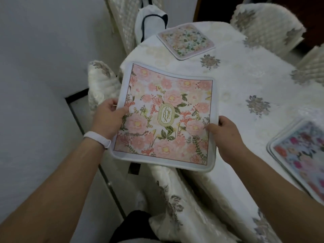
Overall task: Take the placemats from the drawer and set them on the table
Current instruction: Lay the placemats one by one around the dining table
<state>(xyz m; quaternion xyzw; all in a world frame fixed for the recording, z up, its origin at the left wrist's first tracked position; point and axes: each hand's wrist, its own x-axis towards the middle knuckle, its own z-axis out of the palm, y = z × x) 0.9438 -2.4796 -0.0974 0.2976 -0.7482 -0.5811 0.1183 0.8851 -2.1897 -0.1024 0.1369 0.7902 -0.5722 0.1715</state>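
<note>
Three placemat spots in view, we count. Pink floral placemat [164,118] held in air over near corner of counter [236,81], not yet down. Left hand [108,118] pinches its left edge, thumb on top; right hand [226,135] pinches right edge same way. Far placemat [185,41] lies flat on counter. Right-edge stack [301,155] also on counter, doubled rim suggests two mats. We judge task past halfway; held one left to lay. Drawer out of view, so we cannot tell how many remain.
</note>
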